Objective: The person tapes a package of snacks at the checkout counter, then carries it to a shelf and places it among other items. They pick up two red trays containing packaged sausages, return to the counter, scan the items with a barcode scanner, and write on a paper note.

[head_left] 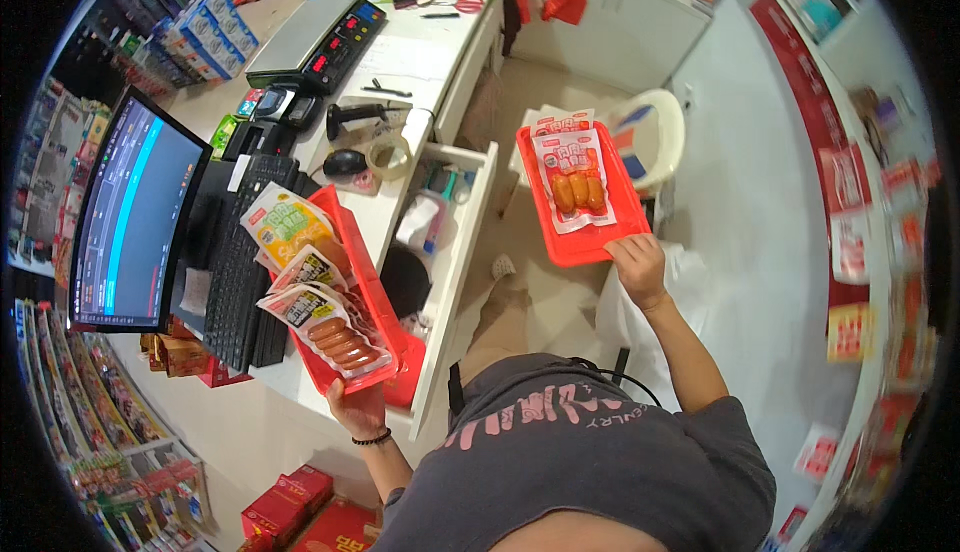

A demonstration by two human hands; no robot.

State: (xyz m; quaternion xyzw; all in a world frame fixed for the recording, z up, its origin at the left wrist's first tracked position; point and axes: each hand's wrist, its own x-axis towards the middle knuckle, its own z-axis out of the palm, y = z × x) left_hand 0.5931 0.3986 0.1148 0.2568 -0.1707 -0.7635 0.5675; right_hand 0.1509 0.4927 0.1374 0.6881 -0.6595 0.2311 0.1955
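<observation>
Taking the open drawer point(462, 277) as our landmark, we find two red trays of packaged foods held at either side. Over its left part, the left grip point(357, 412) grasps the near end of the left tray point(372, 292); we cannot tell whether the table point(320, 392) shares the load. In this tray, sausage packets point(335, 337) and a yellow-green packet point(285, 222) overlap, presumably to fit its narrow length. Right of the drawer, the right grip point(638, 267) clasps the near right corner of the right tray point(580, 247), probably leaving its packets point(577, 187) uncovered, these lying lengthwise. Left of the drawer, we note the keyboard point(240, 262), set before the monitor point(135, 217), likely for typing.
</observation>
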